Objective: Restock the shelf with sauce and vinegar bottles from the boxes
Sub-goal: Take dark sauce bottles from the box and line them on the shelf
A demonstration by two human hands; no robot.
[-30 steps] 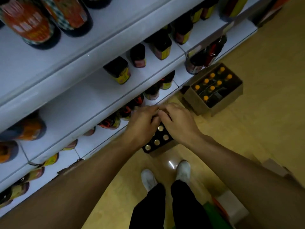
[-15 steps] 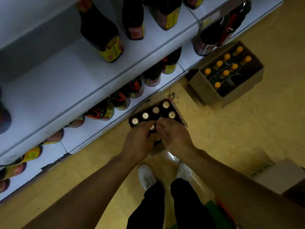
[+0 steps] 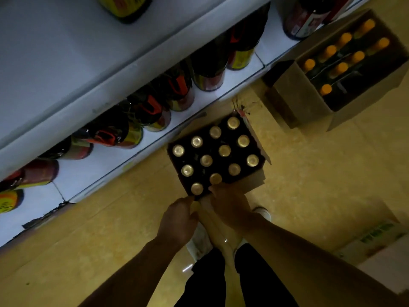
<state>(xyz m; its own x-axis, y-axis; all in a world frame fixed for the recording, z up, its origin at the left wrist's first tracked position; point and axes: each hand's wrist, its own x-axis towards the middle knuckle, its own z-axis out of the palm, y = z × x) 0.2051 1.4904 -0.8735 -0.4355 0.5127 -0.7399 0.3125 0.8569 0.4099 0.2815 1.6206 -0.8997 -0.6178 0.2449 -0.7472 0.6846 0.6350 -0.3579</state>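
A person stands on a yellowish floor (image 3: 309,173), looking straight down at both bare forearms reaching forward. Just in front of their white shoes sits an open cardboard box (image 3: 254,182) packed with dark bottles topped by gold caps (image 3: 224,150), arranged in rows. The box stands close to the front edge of the lowest shelf (image 3: 115,165).

The left hand (image 3: 177,220) is at the near corner of the box, its fingers curled inward beside the nearest gold cap; the dim light makes it impossible to tell whether they grip a bottle or the cardboard. The right hand (image 3: 230,204) rests at the near edge of the box, knuckles up, fingers bent down over the rim; whether they hold anything cannot be told either.

The white lowest shelf runs diagonally from the lower left to the upper right and carries a row of dark sauce bottles (image 3: 146,109) with red, orange and yellow labels. Toward the upper right, on the floor beside the shelf's end, a second open box (image 3: 365,105) holds dark bottles with orange caps (image 3: 329,50). A pale carton (image 3: 380,238) with green print lies at the right edge.
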